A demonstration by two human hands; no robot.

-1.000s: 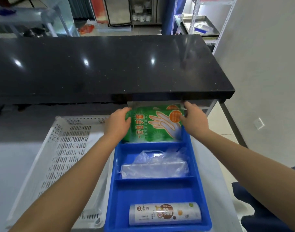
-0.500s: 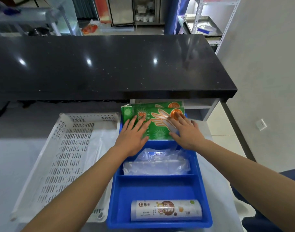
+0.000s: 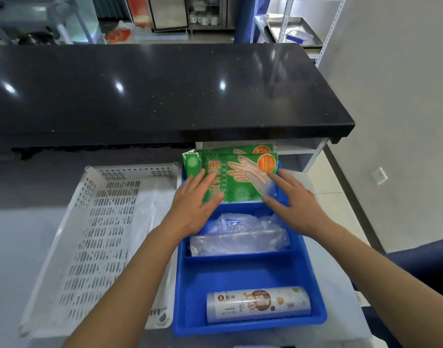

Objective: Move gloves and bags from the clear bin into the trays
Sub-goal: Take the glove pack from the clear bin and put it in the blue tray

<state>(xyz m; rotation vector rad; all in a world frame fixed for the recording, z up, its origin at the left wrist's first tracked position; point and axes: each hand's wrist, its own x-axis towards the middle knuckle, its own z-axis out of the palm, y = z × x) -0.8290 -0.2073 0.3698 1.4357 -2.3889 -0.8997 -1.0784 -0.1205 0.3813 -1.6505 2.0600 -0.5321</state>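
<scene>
A blue divided tray lies in front of me. Green glove packs are stacked in its far compartment, leaning over the far rim. My left hand lies flat on the packs' left part with fingers spread. My right hand rests flat on their right edge, fingers apart. Clear plastic bags fill the middle compartment. A labelled roll of bags lies in the near compartment.
A white perforated basket stands left of the blue tray, touching it. A black countertop overhangs the far end of the tray. A wall is on the right, and a metal shelf rack stands behind the counter.
Both hands let go of the upright green glove packs and laid them down in the far compartment. The hands now press flat on top of them.
</scene>
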